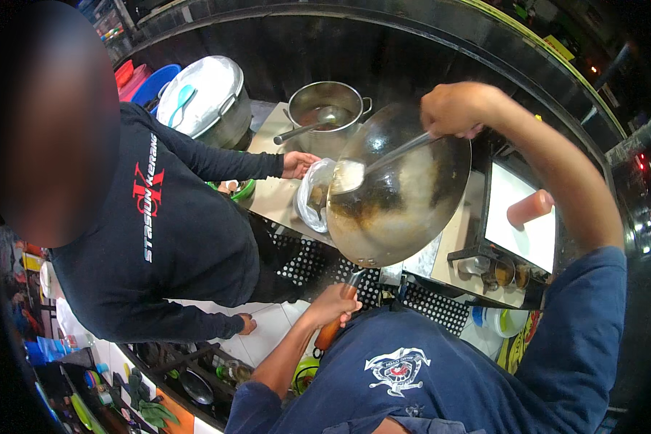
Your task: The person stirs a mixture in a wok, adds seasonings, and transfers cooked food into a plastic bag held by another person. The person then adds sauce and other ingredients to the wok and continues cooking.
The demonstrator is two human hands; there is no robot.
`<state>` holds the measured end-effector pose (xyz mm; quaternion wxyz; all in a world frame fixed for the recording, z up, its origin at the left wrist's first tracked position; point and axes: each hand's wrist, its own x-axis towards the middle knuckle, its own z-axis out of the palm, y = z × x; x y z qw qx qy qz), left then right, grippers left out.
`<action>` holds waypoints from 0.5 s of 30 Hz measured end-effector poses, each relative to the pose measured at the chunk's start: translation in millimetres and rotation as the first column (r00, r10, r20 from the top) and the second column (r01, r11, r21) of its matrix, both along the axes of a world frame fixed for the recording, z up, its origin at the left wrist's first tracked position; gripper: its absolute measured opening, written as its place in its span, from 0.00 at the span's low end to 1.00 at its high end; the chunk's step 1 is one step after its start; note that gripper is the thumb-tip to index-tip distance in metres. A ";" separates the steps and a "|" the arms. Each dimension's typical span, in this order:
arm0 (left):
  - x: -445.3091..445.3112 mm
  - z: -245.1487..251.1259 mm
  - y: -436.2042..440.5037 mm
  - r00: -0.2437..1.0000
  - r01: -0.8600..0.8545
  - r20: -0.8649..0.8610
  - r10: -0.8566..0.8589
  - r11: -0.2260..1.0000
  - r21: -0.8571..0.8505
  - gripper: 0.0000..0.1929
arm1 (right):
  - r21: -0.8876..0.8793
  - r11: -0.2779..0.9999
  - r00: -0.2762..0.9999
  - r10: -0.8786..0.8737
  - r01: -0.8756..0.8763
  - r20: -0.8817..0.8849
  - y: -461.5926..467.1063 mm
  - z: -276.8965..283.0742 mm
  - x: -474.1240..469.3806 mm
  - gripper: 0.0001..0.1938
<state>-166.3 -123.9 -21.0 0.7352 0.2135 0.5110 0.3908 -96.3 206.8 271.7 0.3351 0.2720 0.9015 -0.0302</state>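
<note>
My left hand [332,307] is closed around the wooden handle [327,336] of a large metal wok [412,209]. The wok is tilted, and its darkened, oily surface shines. Above it, my right hand [458,111] grips a metal wok spatula [401,153], its pale blade [349,176] at the wok's left rim. Beside that rim stands a clear plastic bag [308,198] with dark food in it; whether a bowl supports it I cannot tell. A co-worker's hand [300,164] touches the bag's upper edge.
A steel pot [325,89] with reddish liquid and a ladle [306,130] stands behind the bag. Farther left is a big lidded pot [203,97] with a blue spoon on top. The co-worker [195,233] stands close at left. An orange bottle [523,209] is at right.
</note>
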 end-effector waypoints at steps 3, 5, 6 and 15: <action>-0.9 2.3 8.3 1.000 0.008 -0.029 -0.008 1.000 0.015 0.09 | 0.196 0.980 0.985 -0.059 0.026 0.164 4.4 28.2 5.5 0.11; -0.2 -5.2 7.8 0.996 0.045 -0.083 -0.042 0.998 0.036 0.10 | 0.164 0.981 0.967 0.061 -0.104 0.248 8.0 30.0 7.9 0.10; -0.9 -14.2 8.2 0.995 0.055 -0.090 -0.050 0.996 0.063 0.09 | 0.138 0.975 0.951 0.131 -0.175 0.281 14.9 25.6 12.9 0.10; 9.7 -9.7 2.6 1.000 0.018 -0.023 -0.018 1.000 -0.013 0.08 | -0.055 0.998 0.992 0.015 -0.022 -0.125 7.3 -54.3 38.0 0.12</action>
